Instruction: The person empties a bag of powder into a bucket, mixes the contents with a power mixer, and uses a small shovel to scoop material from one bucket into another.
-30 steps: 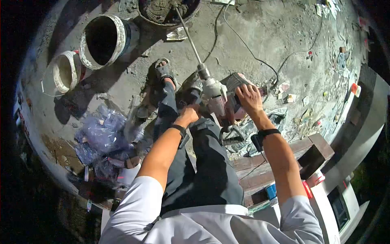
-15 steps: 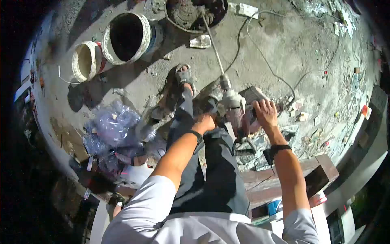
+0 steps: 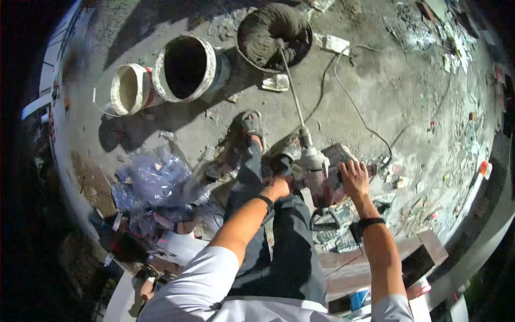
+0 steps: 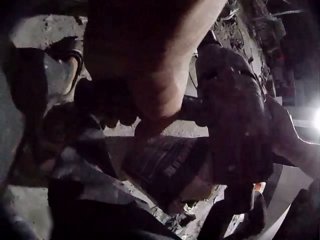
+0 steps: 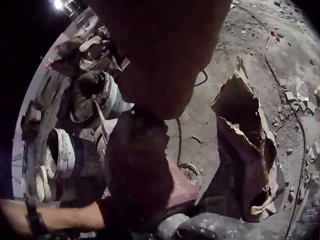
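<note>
A mixing drill (image 3: 317, 180) with a long metal shaft (image 3: 292, 88) leans away from my legs in the head view. The shaft's far end is sunk in grey mortar (image 3: 268, 32) inside a round bucket (image 3: 242, 49), so its tip is hidden. My left hand (image 3: 278, 188) grips the dark side handle (image 4: 107, 102), whose bar meets the drill body (image 4: 235, 115) in the left wrist view. My right hand (image 3: 355, 178) holds the opposite side of the drill, its fingers curled over the grip. Deep shadow darkens that hand in the right wrist view.
Two whitish-rimmed buckets, a large one (image 3: 212, 70) and a smaller one (image 3: 140, 88), stand at left. Crumpled plastic (image 3: 161, 180) lies beside my left leg. A cable (image 3: 357, 102) crosses the floor. An open torn sack (image 5: 240, 145) stands near my right hand.
The head view has shifted, so the buckets and drill appear lower and further right. More of the mortar shows, its surface now swirled into a raised mound. Both hands stay on the drill.
</note>
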A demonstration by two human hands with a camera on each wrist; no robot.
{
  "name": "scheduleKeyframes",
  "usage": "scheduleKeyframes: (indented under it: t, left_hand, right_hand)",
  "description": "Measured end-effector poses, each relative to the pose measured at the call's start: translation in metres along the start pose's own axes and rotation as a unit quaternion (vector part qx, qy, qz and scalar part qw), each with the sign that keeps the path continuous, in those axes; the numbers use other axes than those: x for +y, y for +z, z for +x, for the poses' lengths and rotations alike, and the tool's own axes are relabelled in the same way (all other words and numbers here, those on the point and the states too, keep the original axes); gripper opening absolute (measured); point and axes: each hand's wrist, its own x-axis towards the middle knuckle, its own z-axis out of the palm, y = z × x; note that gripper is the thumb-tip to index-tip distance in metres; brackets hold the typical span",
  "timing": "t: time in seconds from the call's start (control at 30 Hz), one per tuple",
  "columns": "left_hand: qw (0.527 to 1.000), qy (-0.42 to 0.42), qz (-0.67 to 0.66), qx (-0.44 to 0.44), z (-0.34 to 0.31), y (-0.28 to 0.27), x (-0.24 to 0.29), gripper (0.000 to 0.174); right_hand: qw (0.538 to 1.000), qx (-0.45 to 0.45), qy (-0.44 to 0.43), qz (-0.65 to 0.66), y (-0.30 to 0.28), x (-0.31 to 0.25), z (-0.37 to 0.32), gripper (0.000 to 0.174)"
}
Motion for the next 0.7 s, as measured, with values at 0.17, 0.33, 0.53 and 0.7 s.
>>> scheduleKeyframes:
  t: [0.17,0.33,0.53,0.7]
  left_hand:
    - [0.999,0.004,0.014,-0.040,-0.003,-0.020,0.008,0.027]
    - [0.996,0.007,-0.043,-0.072,-0.031,-0.079,0.039,0.034]
    - [0.986,0.080,-0.123,-0.080,-0.064,-0.110,0.066,0.038]
    - [0.975,0.112,-0.183,-0.062,-0.123,-0.169,0.105,0.034]
  right_hand:
    - [0.999,0.052,-0.014,0.004,-0.013,-0.003,0.002,0.043]
    - [0.996,0.090,-0.018,0.002,-0.042,-0.004,0.003,0.031]
    - [0.993,0.117,-0.032,-0.015,-0.133,-0.003,-0.008,0.021]
    - [0.998,0.034,-0.044,-0.018,-0.231,0.001,-0.014,0.021]
